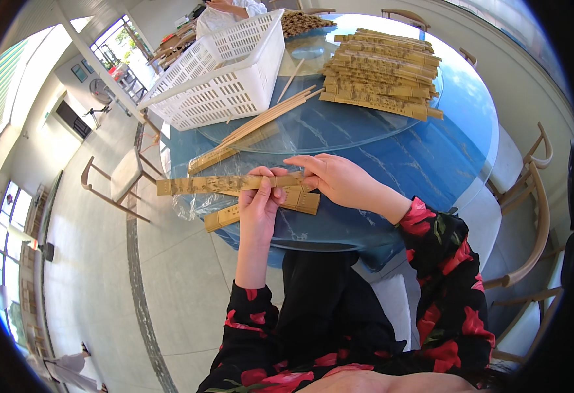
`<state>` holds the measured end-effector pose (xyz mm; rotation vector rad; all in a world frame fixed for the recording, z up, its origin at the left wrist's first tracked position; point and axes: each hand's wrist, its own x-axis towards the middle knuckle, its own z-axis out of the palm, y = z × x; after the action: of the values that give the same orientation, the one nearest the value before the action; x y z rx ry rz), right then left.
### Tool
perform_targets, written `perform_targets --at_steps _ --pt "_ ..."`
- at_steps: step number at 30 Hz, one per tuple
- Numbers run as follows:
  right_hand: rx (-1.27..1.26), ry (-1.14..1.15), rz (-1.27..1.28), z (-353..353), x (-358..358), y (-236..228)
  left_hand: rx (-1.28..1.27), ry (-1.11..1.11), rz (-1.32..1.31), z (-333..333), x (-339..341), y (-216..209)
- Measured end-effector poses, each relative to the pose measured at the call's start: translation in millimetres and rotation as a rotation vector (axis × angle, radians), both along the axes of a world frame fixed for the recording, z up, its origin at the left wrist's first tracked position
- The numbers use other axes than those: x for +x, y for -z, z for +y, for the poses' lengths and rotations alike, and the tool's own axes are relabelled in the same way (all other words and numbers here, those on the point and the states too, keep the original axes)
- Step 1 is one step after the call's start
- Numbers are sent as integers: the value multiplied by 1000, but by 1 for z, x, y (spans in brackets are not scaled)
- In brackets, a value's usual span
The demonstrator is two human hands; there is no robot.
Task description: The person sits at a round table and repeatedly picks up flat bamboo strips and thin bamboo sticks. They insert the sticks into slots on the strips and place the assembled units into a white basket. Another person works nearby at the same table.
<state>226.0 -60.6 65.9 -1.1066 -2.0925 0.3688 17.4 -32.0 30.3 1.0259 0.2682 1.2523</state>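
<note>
A long, narrow brown paper chopstick sleeve (208, 185) with dark print lies level above the table's near edge. My left hand (261, 200) is closed around it near its right part, thumb in front. At the sleeve's right end, my right hand (349, 181) pinches with thumb and fingers, its index finger stretched out to the left. Whether a chopstick is inside the sleeve cannot be seen. Beneath my hands, more brown sleeves (302, 200) lie on the table, partly covered by my left hand. Just beyond are loose wooden chopsticks (270, 118) resting over other sleeves, beside crumpled clear plastic (189, 208).
A white slotted plastic basket (225, 98) stands at the back left of the blue round table (460, 141). Stacked brown sleeves (382, 75) fill the back right, with a pile of brown pieces (303, 23) behind. Wooden chairs (120, 177) surround the table; another person (231, 14) is beyond the basket.
</note>
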Motion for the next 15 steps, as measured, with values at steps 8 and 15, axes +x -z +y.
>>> perform_targets --at_steps 8,15 --pt "-442 -156 476 2 44 -21 -148 -57 -292 13 -12 12" --pt "-589 -386 700 -3 40 -22 -181 -23 -292 11 -12 8"
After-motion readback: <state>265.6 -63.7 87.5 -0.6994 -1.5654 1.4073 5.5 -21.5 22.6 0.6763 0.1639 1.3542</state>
